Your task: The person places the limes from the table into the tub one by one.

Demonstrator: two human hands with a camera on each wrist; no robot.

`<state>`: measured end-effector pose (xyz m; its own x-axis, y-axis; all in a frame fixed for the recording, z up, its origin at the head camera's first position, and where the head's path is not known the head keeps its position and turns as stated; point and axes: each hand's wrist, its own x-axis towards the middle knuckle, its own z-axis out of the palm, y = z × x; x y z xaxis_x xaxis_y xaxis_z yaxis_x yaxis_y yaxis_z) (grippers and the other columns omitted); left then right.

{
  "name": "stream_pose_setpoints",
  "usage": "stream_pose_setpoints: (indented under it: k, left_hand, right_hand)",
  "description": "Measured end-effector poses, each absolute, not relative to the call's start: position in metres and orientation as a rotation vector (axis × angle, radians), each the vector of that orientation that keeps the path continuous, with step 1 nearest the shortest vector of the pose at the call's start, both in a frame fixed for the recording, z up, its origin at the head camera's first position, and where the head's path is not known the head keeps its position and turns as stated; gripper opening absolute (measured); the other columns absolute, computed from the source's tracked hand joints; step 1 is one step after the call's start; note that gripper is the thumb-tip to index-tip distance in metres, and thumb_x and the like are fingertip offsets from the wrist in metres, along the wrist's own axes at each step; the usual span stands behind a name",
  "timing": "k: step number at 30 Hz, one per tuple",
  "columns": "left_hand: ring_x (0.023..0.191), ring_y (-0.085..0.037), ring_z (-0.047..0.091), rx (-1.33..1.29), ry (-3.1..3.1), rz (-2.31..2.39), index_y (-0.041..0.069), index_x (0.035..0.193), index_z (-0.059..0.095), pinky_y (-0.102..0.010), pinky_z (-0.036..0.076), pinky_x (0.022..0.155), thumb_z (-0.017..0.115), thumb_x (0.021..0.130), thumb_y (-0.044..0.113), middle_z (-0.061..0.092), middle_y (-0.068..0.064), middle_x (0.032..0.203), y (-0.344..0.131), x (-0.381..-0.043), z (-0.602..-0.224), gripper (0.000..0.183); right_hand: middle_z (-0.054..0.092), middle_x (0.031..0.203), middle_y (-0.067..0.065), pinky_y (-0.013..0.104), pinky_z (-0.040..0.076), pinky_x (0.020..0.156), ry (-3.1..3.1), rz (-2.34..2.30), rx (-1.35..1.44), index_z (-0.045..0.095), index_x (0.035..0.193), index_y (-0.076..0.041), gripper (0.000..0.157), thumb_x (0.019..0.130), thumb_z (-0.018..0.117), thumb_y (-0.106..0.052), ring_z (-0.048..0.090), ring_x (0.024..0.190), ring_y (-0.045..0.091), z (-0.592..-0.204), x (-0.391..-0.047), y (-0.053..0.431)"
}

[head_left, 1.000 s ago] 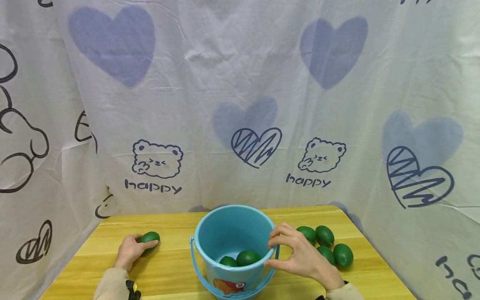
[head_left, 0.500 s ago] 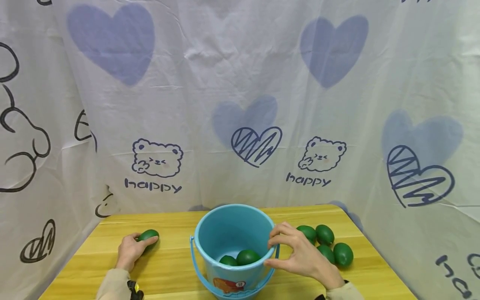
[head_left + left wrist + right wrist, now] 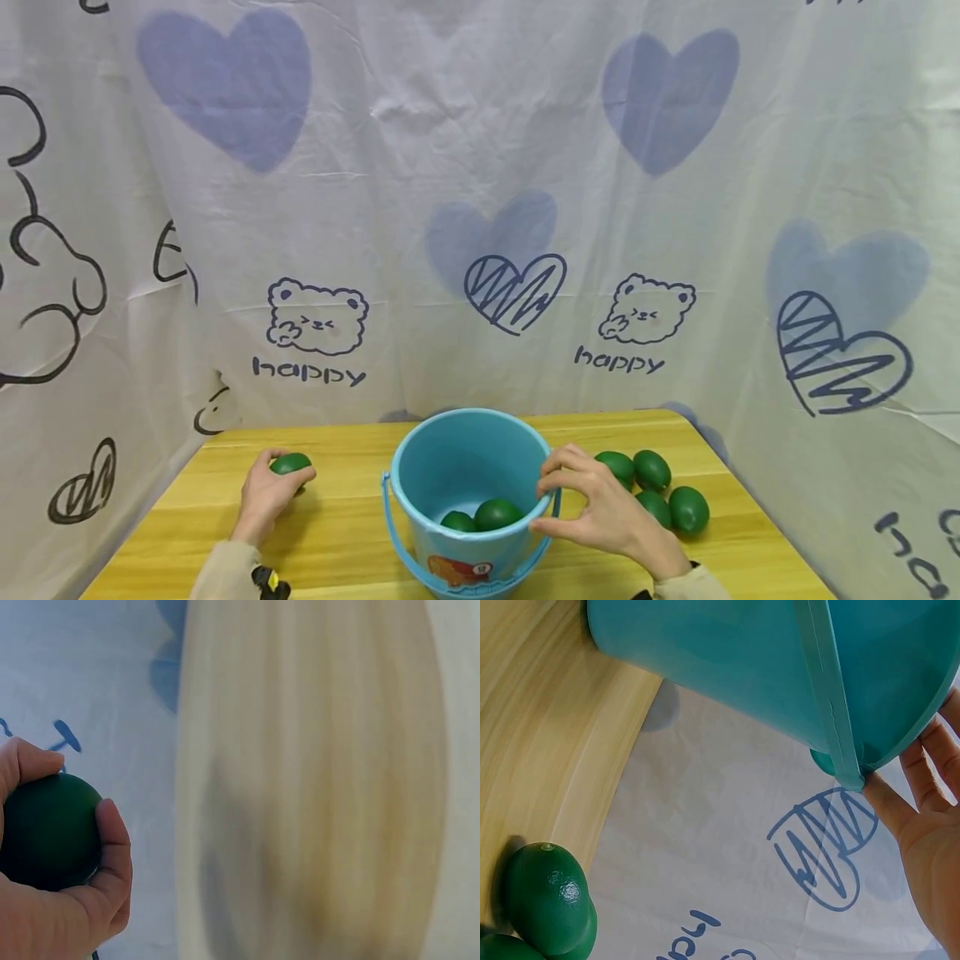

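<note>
My left hand (image 3: 268, 493) grips a dark green lime (image 3: 291, 463) over the left part of the table; its fingers and thumb wrap the fruit (image 3: 51, 831) in the left wrist view. A light blue bucket (image 3: 474, 546) stands in the middle, its mouth facing up. Two limes, the nearer one (image 3: 497, 514) larger in view, lie at its bottom. My right hand (image 3: 600, 508) holds the right side of the bucket's rim with thumb and fingertips. In the right wrist view those fingers meet the rim beside the handle (image 3: 829, 697).
Several more limes (image 3: 688, 510) sit grouped on the table to the right of the bucket, partly behind my right hand. The bucket's handle hangs down at its front. A white cloth (image 3: 480, 150) with hearts and bears hangs behind the wood-grain table (image 3: 352, 467).
My left hand has turned slightly and risen a little with the lime, which has shifted slightly up and left. My right hand and the bucket have stayed in place.
</note>
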<state>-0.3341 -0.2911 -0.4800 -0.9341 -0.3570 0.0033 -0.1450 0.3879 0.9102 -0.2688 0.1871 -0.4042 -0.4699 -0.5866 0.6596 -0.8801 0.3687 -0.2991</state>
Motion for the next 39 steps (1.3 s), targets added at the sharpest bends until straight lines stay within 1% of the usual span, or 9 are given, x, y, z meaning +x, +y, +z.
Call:
stream_pose_setpoints:
  k: [4, 6, 8, 11, 14, 21, 27, 33, 39]
  left_hand:
    - [0.089, -0.031, 0.067, 0.373, -2.433, -1.626, -0.001, 0.133, 0.033, -0.041, 0.059, 0.07, 0.07, 0.084, 0.019, 0.042, -0.031, 0.126, -0.284, -0.331, -0.47, 0.065]
    - [0.091, -0.032, 0.067, 0.326, -2.417, -1.667, -0.001, 0.133, 0.033, -0.041, 0.06, 0.074, 0.07, 0.084, 0.015, 0.04, -0.031, 0.127, -0.279, -0.329, -0.464, 0.063]
    - [0.098, -0.033, 0.061, 0.281, -2.409, -1.688, -0.001, 0.133, 0.037, -0.039, 0.06, 0.077, 0.07, 0.083, 0.012, 0.04, -0.029, 0.129, -0.275, -0.327, -0.46, 0.061]
    - [0.105, -0.035, 0.051, 0.225, -2.411, -1.688, 0.003, 0.134, 0.045, -0.035, 0.058, 0.075, 0.07, 0.083, 0.011, 0.041, -0.027, 0.131, -0.269, -0.324, -0.452, 0.057]
    - [0.107, -0.036, 0.049, 0.202, -2.407, -1.686, 0.007, 0.135, 0.05, -0.031, 0.055, 0.074, 0.071, 0.084, 0.013, 0.043, -0.024, 0.133, -0.262, -0.32, -0.444, 0.055]
    - [0.106, -0.033, 0.055, 0.131, -2.344, -1.813, 0.005, 0.132, 0.053, -0.033, 0.06, 0.081, 0.074, 0.084, 0.013, 0.042, -0.022, 0.133, -0.245, -0.316, -0.428, 0.053]
    - [0.103, -0.031, 0.057, 0.076, -2.334, -1.809, 0.006, 0.13, 0.054, -0.034, 0.06, 0.081, 0.074, 0.085, 0.014, 0.044, -0.021, 0.131, -0.235, -0.312, -0.419, 0.05]
    - [0.096, -0.029, 0.062, 0.001, -2.275, -1.867, 0.004, 0.126, 0.055, -0.034, 0.062, 0.079, 0.073, 0.087, 0.016, 0.048, -0.02, 0.124, -0.226, -0.308, -0.411, 0.044]
    - [0.094, -0.027, 0.064, -0.026, -2.265, -1.894, 0.006, 0.13, 0.045, -0.033, 0.062, 0.078, 0.073, 0.088, 0.019, 0.047, -0.021, 0.124, -0.213, -0.302, -0.4, 0.052]
  right_hand:
    - [0.061, 0.102, -0.009, 0.027, 0.052, 0.079, -2.184, 0.878, 1.266, 0.068, 0.095, -0.028, 0.021, 0.08, 0.082, -0.033, 0.051, 0.095, 0.006, -0.404, -0.269, 0.188]
    - [0.061, 0.102, -0.009, 0.027, 0.052, 0.079, -2.184, 0.877, 1.268, 0.068, 0.095, -0.027, 0.021, 0.08, 0.082, -0.033, 0.051, 0.095, 0.006, -0.404, -0.269, 0.188]
    - [0.061, 0.103, -0.009, 0.027, 0.052, 0.079, -2.183, 0.876, 1.269, 0.068, 0.095, -0.027, 0.022, 0.08, 0.082, -0.033, 0.051, 0.096, 0.006, -0.404, -0.269, 0.188]
    - [0.061, 0.103, -0.009, 0.027, 0.052, 0.079, -2.184, 0.876, 1.266, 0.068, 0.095, -0.027, 0.022, 0.08, 0.082, -0.033, 0.051, 0.096, 0.006, -0.405, -0.268, 0.187]
    - [0.061, 0.103, -0.009, 0.027, 0.052, 0.079, -2.188, 0.875, 1.263, 0.068, 0.095, -0.028, 0.021, 0.08, 0.082, -0.034, 0.051, 0.096, 0.006, -0.405, -0.269, 0.187]
    - [0.061, 0.102, -0.009, 0.027, 0.052, 0.079, -2.196, 0.875, 1.265, 0.067, 0.094, -0.028, 0.02, 0.081, 0.081, -0.034, 0.051, 0.095, 0.006, -0.405, -0.269, 0.187]
    - [0.061, 0.103, -0.008, 0.027, 0.053, 0.08, -2.197, 0.871, 1.262, 0.067, 0.094, -0.028, 0.02, 0.081, 0.081, -0.034, 0.051, 0.096, 0.006, -0.405, -0.269, 0.188]
    - [0.061, 0.102, -0.008, 0.027, 0.053, 0.08, -2.197, 0.868, 1.264, 0.068, 0.094, -0.028, 0.021, 0.081, 0.081, -0.034, 0.051, 0.096, 0.006, -0.405, -0.269, 0.188]
    - [0.061, 0.102, -0.008, 0.027, 0.053, 0.079, -2.189, 0.87, 1.271, 0.068, 0.095, -0.028, 0.021, 0.081, 0.082, -0.034, 0.051, 0.095, 0.006, -0.405, -0.269, 0.188]
